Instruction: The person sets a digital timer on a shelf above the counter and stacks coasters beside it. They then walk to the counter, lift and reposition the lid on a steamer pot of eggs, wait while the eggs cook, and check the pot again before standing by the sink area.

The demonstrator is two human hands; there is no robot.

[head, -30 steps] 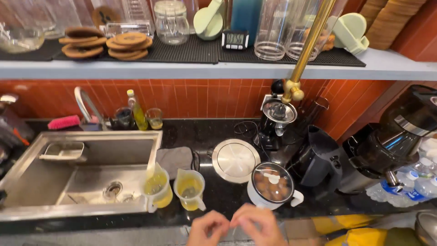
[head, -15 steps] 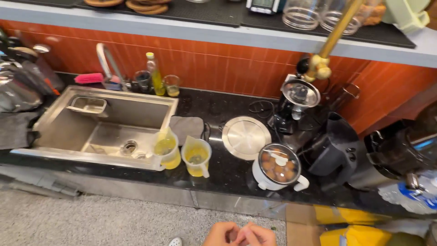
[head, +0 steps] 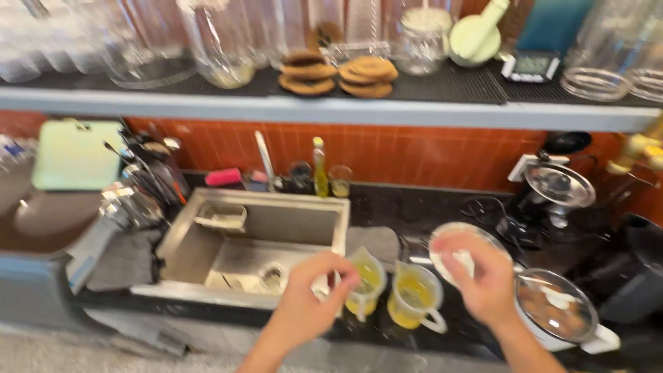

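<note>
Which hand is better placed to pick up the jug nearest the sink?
Probably the left hand: its fingertips sit right beside that jug by the sink. The right hand hovers farther right.

Just past the fingertips of the left hand [head: 304,307] stands a clear jug [head: 364,284] of yellow liquid, and between the two hands a second jug [head: 413,302], the same yellow. Beyond the left hand the sink [head: 273,231] is dull silver steel. Under both hands the counter [head: 421,211] is black and faintly speckled. Behind it, well beyond the hands, the wall tiles [head: 414,152] are orange-red in narrow upright strips. Far out past the left hand lies a pale green cutting board [head: 71,155] and, nearer the sink, a pink sponge [head: 223,177]. By the right hand [head: 480,276] sits a white pot [head: 563,318] with brown contents.
</note>
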